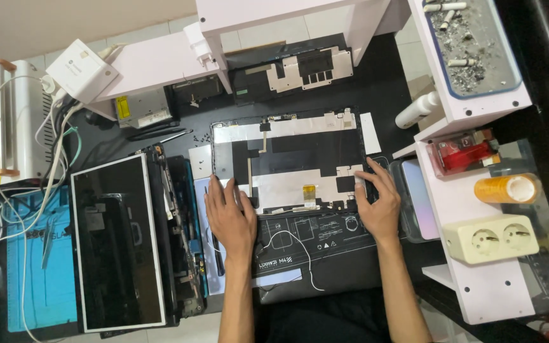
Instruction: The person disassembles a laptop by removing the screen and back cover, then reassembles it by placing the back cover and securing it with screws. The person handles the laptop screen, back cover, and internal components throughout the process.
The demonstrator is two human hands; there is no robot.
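Observation:
An opened tablet back panel (287, 159) with black and silver shielding and a small gold flex connector lies face down in the middle of the dark desk (389, 89). My left hand (230, 216) rests flat at its lower left corner, fingers spread. Spread fingers of my right hand (376, 203) press on its lower right corner. Neither hand holds anything. A black mat with white line drawings (312, 238) and a thin white wire across it lies just in front of the panel, between my wrists.
A dismantled laptop with its screen panel (119, 241) sits left, on a blue mat (39, 279). White cables and a white power adapter (82, 68) are far left. A white shelf (478, 190) at right carries a socket block, orange tape roll and ash tray. A phone (420, 197) lies beside my right hand.

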